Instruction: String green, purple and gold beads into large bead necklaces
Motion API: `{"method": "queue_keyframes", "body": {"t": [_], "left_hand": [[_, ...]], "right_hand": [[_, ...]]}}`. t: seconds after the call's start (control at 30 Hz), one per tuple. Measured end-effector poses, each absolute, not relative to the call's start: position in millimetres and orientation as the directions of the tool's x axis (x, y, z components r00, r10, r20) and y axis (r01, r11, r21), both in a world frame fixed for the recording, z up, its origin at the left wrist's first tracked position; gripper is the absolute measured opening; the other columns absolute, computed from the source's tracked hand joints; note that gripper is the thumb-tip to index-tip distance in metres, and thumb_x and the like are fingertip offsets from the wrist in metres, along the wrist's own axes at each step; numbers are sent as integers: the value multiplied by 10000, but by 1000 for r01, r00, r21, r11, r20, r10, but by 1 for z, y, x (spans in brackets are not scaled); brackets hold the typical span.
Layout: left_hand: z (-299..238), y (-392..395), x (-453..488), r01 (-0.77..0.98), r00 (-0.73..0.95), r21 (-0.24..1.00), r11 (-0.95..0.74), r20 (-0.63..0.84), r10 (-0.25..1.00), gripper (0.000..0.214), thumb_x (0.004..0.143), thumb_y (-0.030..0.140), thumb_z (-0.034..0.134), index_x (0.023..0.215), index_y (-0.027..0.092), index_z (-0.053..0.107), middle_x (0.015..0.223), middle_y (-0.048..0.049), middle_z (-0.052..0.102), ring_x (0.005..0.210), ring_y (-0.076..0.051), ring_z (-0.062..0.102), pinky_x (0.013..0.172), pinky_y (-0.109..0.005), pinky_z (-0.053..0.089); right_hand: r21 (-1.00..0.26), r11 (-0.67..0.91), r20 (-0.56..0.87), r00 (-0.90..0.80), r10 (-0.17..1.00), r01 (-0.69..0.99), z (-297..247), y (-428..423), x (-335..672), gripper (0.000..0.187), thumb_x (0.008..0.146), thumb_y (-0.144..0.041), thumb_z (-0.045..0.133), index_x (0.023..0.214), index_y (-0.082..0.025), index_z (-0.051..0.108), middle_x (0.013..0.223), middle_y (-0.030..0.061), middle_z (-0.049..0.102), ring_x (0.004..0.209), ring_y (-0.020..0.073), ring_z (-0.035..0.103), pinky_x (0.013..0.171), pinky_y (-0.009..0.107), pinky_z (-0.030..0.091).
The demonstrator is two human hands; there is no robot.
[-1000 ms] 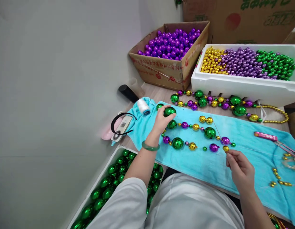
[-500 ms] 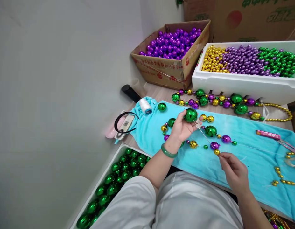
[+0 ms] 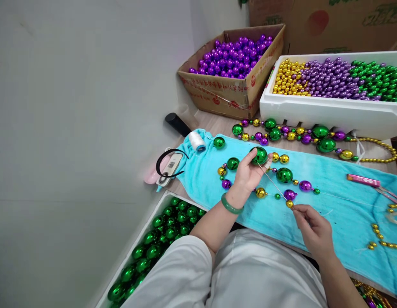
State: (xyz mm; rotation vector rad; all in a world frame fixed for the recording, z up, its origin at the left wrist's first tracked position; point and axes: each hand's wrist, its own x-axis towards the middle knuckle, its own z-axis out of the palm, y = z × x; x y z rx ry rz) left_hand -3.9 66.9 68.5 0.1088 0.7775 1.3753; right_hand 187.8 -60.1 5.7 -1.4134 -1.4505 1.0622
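My left hand (image 3: 248, 173), with a green bangle at the wrist, is closed around a large shiny green bead (image 3: 259, 156). A thin needle (image 3: 271, 182) runs from that bead down to my right hand (image 3: 312, 229). The fingers of my right hand pinch the needle's lower end, where a small gold bead (image 3: 289, 204) sits on it against the fingertips. Around my hands a partly strung garland of green, gold and purple beads (image 3: 284, 175) lies on the turquoise towel (image 3: 204, 184). A purple bead (image 3: 290, 194) rests just behind the gold one.
Purple balls fill a cardboard box (image 3: 214, 92) at the back; a white foam box (image 3: 326, 111) holds gold, purple and green beads. Green balls fill a box (image 3: 134, 222) at lower left. Thread spool (image 3: 196, 141), black headband (image 3: 158, 164), scissors (image 3: 389, 195) and a finished necklace (image 3: 326, 145) lie around.
My right hand has moved slightly left and up, bringing the gold bead and needle nearer the green bead. The needle shows shorter between my hands. The view has shifted a little.
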Motion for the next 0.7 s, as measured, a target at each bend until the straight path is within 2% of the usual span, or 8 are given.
{"method": "queue_keyframes", "body": {"t": [0.23,0.37,0.47,0.53,0.6,0.7], "left_hand": [[63,66,1,-809,-81,561,172,-396,914,196,741,186,684,825,176,507,832,3,633,963,-203,668,929,-415,510],[59,66,2,-739,-128,659,139,-339,932,290,725,205,690,912,207,468,873,21,601,941,-177,659,909,-396,502],[53,62,4,-605,-235,796,30,-214,948,420,702,217,715,1015,247,436,939,26,579,966,-155,631,902,-344,493],[49,58,7,-449,-298,893,-33,-115,947,419,739,290,703,1058,262,432,1011,7,577,988,-148,608,885,-303,489],[45,52,11,-331,-306,942,-50,-58,950,348,818,413,619,1080,266,442,1088,-23,571,996,-151,595,857,-284,490],[43,42,19,-310,-272,948,-66,-22,962,389,853,471,567,1160,291,412,1200,-43,536,1023,-160,590,870,-293,485]], "right_hand": [[-957,0,1,4,1000,291,5,-60,188,160,876,-324,575,873,-186,655,628,-13,541,525,95,461,484,211,382],[-952,-22,-14,29,999,306,6,-61,190,169,871,-333,581,871,-183,660,634,-11,548,519,94,459,474,210,377],[-950,-25,-16,30,999,313,7,-61,190,168,872,-332,585,880,-182,659,644,-9,549,519,92,456,478,209,381],[-952,-31,-20,38,999,305,7,-61,190,175,873,-337,583,889,-180,658,646,-5,552,523,95,463,480,212,387],[-955,-39,-27,44,999,293,5,-60,188,185,873,-346,580,889,-179,656,643,-2,556,531,102,477,479,215,391],[-958,-47,-31,59,998,282,2,-58,187,193,870,-358,582,891,-180,654,643,1,566,548,113,498,480,220,397]]}}
